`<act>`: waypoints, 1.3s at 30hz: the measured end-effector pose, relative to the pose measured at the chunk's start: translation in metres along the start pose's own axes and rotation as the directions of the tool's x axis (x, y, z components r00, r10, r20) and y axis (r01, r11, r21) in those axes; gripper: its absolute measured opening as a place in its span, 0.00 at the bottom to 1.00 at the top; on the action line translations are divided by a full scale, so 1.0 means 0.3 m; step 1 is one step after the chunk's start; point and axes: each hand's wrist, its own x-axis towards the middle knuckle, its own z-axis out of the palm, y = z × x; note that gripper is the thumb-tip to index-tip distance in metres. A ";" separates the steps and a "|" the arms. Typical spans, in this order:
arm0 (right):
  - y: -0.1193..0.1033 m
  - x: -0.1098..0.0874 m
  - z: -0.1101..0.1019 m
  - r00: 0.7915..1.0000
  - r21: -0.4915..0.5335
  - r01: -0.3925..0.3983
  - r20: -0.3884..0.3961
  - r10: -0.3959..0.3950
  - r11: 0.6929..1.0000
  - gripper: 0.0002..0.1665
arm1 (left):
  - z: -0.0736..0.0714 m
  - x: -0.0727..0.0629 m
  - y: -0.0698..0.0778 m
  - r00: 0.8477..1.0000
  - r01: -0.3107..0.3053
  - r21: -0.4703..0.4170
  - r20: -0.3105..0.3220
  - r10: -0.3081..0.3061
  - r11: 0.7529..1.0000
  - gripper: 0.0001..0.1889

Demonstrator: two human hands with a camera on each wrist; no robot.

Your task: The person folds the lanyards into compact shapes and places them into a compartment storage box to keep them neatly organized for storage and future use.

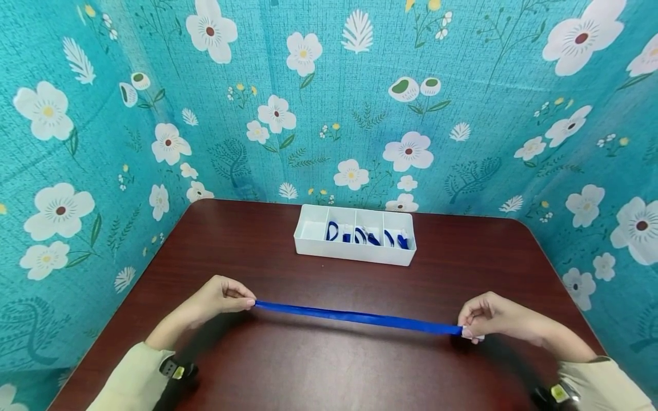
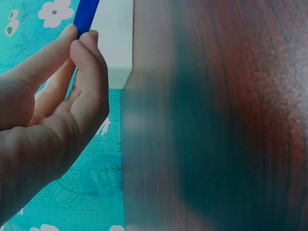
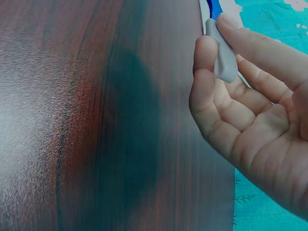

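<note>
A blue lanyard [image 1: 354, 317] is stretched nearly straight above the table between two hands. At its left end, the left hand [image 1: 226, 297] pinches the blue strap between thumb and fingertips; the left wrist view shows the strap [image 2: 86, 17] rising from that pinch. The right hand [image 1: 488, 317] holds the other end by a pale plastic piece [image 3: 224, 55], gripped between thumb and index finger. Much of that piece is covered by the fingers in the head view, so its exact kind cannot be told.
Toward the back of the brown table [image 1: 247, 240] stands a white divided tray [image 1: 354, 255]. Its leftmost compartment shows a bare bottom; the others hold blue straps [image 1: 333, 230] with pale pieces. Floral turquoise cloth [image 1: 329, 114] hangs behind the table and along its sides.
</note>
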 end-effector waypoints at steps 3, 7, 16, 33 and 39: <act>0.006 0.001 -0.008 0.999 -0.008 -0.031 -0.032 0.031 0.999 0.08 | -0.002 0.004 0.001 0.999 0.035 -0.070 -0.020 -0.036 0.997 0.13; 0.013 0.001 -0.021 0.996 -0.008 -0.062 -0.066 0.061 0.998 0.09 | -0.005 0.011 0.010 0.998 0.042 -0.102 -0.049 -0.047 0.994 0.14; -0.001 0.010 -0.030 0.986 0.001 -0.094 -0.139 0.093 0.996 0.09 | 0.000 0.029 0.025 0.993 0.033 -0.053 -0.113 -0.039 0.998 0.14; -0.042 0.035 -0.054 0.975 -0.031 -0.102 -0.200 0.094 0.994 0.09 | 0.002 0.058 0.063 0.978 0.037 -0.135 -0.200 -0.064 0.990 0.19; -0.067 0.050 -0.051 0.976 -0.012 -0.074 -0.209 0.070 0.997 0.10 | 0.009 0.069 0.089 0.974 0.006 -0.146 -0.221 -0.038 0.989 0.20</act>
